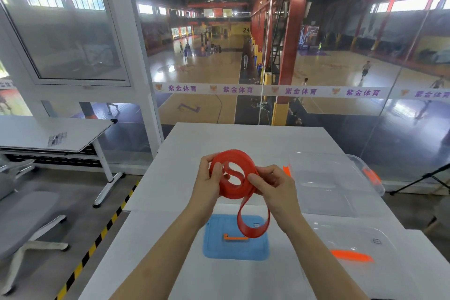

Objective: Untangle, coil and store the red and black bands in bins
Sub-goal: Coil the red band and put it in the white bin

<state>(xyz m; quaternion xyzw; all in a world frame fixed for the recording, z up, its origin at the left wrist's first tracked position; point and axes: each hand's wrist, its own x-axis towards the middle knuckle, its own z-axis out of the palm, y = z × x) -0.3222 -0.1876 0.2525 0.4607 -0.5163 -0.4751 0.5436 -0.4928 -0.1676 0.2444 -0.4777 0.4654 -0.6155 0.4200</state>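
I hold the red band (233, 158) in the air above the white table (185, 143), wound into a loose coil. My left hand (207, 182) grips the coil's left side, thumb on the inner loops. My right hand (272, 185) pinches the coil's right side. A free loop of the red band hangs down in front of a blue lid (219, 246). A clear bin (326, 182) with orange latches stands on the table to the right. No black band is in view.
A second clear bin or lid (365, 241) with an orange latch lies at the near right. The blue lid carries an orange handle (235, 238). Left of the table are a grey chair (24, 214), a folding desk (56, 134) and hazard-striped floor tape. A glass wall stands behind the table.
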